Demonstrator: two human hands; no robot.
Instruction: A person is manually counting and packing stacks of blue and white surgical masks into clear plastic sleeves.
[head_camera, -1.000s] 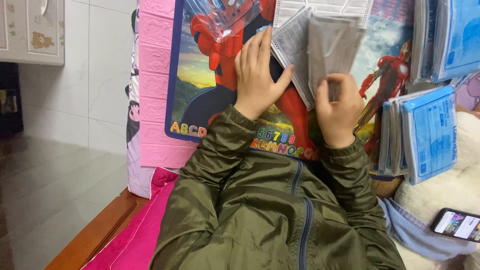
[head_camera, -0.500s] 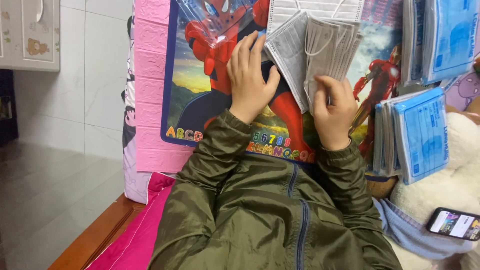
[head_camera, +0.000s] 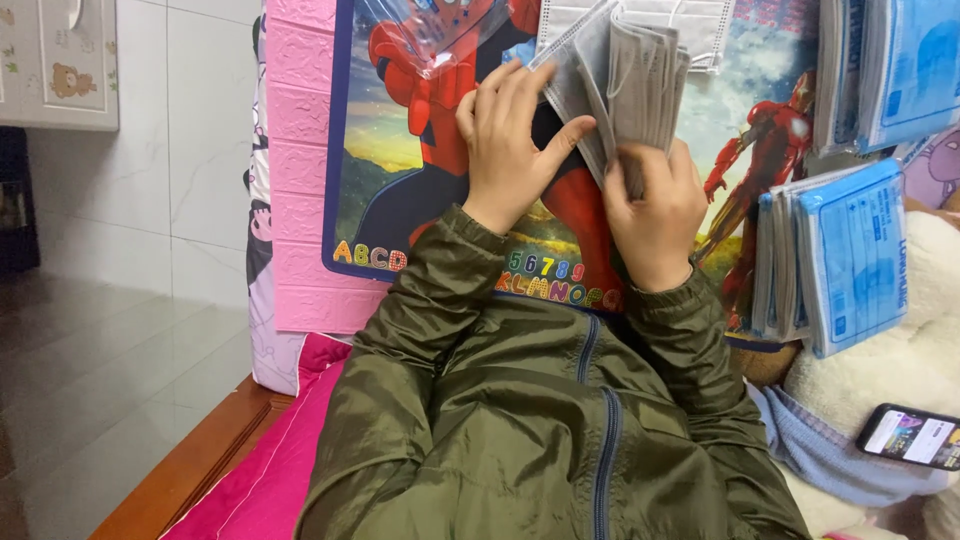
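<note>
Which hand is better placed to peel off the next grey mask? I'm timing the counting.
Left hand: its fingers already part the grey face masks, while the right hand grips the stack's lower edge.

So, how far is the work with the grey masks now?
Already done, it seems: blue packets stand stacked at the right, more at the top right. In hand: the right hand holds a fanned bundle of grey masks from below, and the left hand parts the sheets. Left: the whole bundle is loose, none packed; an empty clear bag lies above.
</note>
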